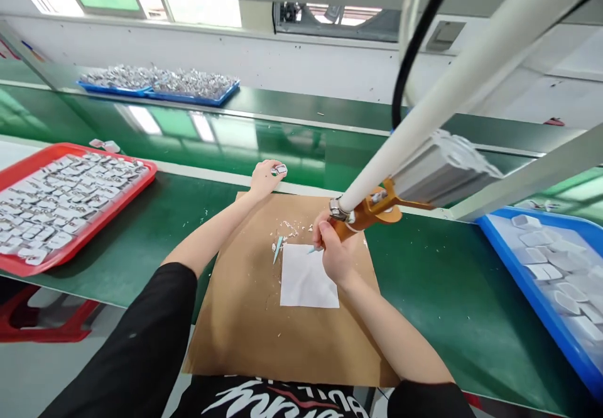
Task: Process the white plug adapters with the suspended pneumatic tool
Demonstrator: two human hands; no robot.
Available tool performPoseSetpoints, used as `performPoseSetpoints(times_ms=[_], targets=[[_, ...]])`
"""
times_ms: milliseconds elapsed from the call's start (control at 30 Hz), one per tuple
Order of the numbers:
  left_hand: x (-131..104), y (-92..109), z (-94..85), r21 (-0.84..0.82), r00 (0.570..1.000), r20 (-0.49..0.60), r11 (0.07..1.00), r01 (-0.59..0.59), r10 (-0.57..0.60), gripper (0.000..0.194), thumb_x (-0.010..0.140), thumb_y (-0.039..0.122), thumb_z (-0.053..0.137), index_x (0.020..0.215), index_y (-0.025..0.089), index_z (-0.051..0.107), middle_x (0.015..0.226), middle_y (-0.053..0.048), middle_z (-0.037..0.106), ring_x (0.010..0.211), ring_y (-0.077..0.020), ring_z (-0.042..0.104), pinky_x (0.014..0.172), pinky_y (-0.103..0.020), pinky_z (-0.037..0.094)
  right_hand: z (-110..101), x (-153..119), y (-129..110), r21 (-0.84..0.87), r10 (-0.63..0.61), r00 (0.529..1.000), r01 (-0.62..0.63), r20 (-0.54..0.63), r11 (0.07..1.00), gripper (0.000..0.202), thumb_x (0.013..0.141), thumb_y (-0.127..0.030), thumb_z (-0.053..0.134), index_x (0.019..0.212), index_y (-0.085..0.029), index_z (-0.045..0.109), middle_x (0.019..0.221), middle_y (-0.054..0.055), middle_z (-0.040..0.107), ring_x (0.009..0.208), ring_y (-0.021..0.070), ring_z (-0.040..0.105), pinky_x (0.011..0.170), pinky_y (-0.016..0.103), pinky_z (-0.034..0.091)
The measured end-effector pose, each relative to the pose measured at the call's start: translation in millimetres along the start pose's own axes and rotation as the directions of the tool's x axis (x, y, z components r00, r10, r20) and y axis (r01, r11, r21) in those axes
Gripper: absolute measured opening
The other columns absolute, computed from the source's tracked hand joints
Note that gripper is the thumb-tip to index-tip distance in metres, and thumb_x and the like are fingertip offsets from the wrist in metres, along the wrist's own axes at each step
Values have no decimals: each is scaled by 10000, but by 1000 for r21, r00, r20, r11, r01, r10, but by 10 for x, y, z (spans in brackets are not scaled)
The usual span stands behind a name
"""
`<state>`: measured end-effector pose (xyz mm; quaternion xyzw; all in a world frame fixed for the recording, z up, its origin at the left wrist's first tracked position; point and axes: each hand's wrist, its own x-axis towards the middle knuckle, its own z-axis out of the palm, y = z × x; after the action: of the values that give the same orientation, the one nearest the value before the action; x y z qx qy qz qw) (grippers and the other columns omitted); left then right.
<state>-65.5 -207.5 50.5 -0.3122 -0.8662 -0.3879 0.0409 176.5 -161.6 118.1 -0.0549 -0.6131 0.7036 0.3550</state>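
Pinching a white part [281, 170] near the cardboard [264, 355]'s far edge is the left hand [264, 180]; above it, the right hand [336, 254] grips an orange tool [360, 218]. Work seems midway: the red tray [151, 170] on its left and the blue tray [534, 295] on its right hold pieces [60, 240] (finished or not, I cannot tell).

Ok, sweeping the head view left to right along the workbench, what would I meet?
Red plastic tray of small white parts, bare left hand pinching one small white-framed part, bare right hand holding a teal-tipped tool, blue plastic tray of white pieces.
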Motion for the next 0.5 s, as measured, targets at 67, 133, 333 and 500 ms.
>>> performPoseSetpoints(times_ms=[67,133,333,500], targets=[[147,-60,65,41,999,0,999,34,-34,234,815,236,619,1035,160,639,1095,-83,661,1072,-244,519,946,-362,411,-1,-13,-10,-6,20,1000,-20,-2,1000,219,775,-268,568,606,-179,462,483,-56,445,411,58,385,383,203,290],[227,-95,112,72,998,3,995,63,-63,243,807,235,624,1035,154,640,1081,-100,672,1084,-272,523,947,-393,409,-10,-26,-12,-12,27,1000,-27,-8,1000,196,773,-266,566,627,-181,466,492,-54,449,419,61,387,394,210,288],[-99,11,-84,81,996,-75,996,-48,54,404,851,259,557,1241,157,530,1317,-121,551,1282,-273,431,1089,-417,334,-118,-52,40,-31,23,999,-23,-27,999,211,785,-306,560,642,-191,455,512,-46,437,444,72,381,427,233,287],[-1368,-68,-651,38,963,-29,963,-267,268,126,881,278,539,909,222,649,972,-51,676,902,-188,628,839,-342,528,-226,-29,132,-43,24,998,-26,-58,999,292,796,-368,569,599,-186,453,507,-34,425,464,78,380,437,237,289]])
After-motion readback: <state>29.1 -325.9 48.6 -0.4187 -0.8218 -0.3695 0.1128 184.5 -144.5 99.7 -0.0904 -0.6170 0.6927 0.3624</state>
